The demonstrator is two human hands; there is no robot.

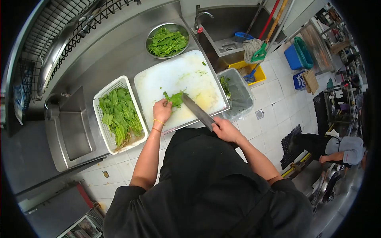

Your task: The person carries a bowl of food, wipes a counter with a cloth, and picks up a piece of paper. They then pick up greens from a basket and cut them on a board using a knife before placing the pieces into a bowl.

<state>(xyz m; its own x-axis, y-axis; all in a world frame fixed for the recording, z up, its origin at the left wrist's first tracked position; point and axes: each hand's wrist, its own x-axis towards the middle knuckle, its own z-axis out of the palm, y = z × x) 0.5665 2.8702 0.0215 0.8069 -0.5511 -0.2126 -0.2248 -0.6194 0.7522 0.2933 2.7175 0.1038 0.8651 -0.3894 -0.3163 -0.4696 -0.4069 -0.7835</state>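
On the white cutting board (158,83) lies a small bunch of leafy greens (174,98). My left hand (162,111) is closed on the stem end of that bunch. My right hand (226,129) grips the handle of a large kitchen knife (197,111), whose blade slants across the board with its tip at the leaves. Left of the board, a white plastic basket (99,115) holds a heap of long-stemmed greens (119,113). Behind the board stands a steel bowl (150,50) with cut greens (167,41) in it. Leaf scraps dot the board.
A lined bin (243,101) with leaf waste stands right of the board. A sink (77,135) lies at the left, another sink (222,33) at the back. Mops (254,49) lean by a yellow bucket (260,75). Another person (341,148) is at far right.
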